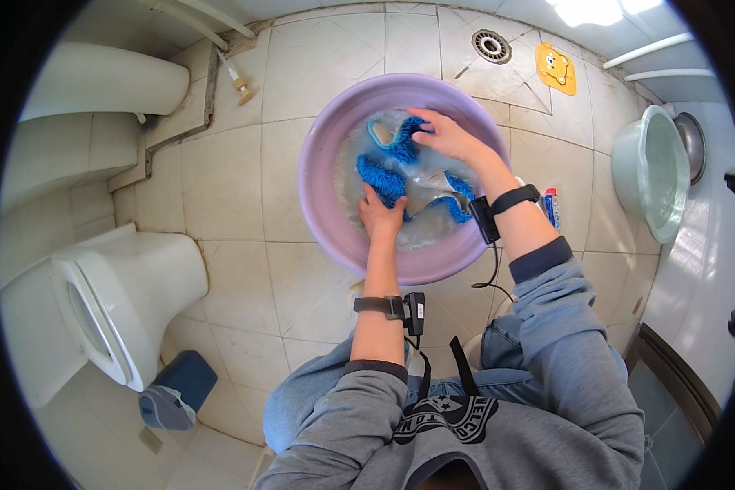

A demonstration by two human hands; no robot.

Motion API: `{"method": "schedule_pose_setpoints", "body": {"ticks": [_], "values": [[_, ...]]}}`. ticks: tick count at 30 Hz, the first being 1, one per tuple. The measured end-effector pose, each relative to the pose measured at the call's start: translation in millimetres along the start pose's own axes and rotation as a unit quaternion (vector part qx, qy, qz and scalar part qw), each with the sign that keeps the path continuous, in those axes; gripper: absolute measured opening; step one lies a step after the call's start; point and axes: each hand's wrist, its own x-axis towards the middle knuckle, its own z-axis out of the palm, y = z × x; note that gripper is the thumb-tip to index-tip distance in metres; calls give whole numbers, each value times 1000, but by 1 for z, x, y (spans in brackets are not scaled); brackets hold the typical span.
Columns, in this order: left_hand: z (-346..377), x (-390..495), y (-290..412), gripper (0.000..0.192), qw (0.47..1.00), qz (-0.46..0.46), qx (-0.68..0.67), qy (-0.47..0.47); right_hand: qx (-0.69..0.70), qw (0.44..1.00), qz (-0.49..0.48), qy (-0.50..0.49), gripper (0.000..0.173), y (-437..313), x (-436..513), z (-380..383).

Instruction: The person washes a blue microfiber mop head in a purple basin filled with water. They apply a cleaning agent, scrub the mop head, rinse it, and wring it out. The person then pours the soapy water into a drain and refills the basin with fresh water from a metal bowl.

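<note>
A round purple plastic basin of cloudy, sudsy water holds several blue shaggy chenille pieces, which look like mop slippers or covers. My left hand grips the near end of one blue chenille piece, thumb and fingers on either side. My right hand has its thumb and fingers about the right edge of another chenille piece, whose pale inside shows through its opening. More blue chenille with a pale lining lies partly sunk at the basin's right, beneath my right forearm.
A white toilet and a dark blue waste bin stand at left. A pale green basin leans by the right wall. A blue bottle with a red cap is beside the purple basin. Farther off are a floor drain and a yellow bear-shaped mat.
</note>
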Motion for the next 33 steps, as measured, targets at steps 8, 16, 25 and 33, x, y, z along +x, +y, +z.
{"method": "schedule_pose_setpoints", "body": {"ticks": [8, 16, 25, 33], "values": [[4, -26, 34, 55, 927, 181, 111, 310, -407, 895, 47, 177, 62, 30, -97, 31], [21, -44, 49, 58, 941, 326, -47, -82, -299, 943, 128, 75, 33, 9, -83, -6], [29, -49, 53, 55, 952, 299, 54, -46, -125, 982, 120, 79, 36, -45, -106, -56], [10, -34, 48, 31, 957, 225, 49, -177, -199, 965, 137, 101, 32, -44, -98, -66]]}}
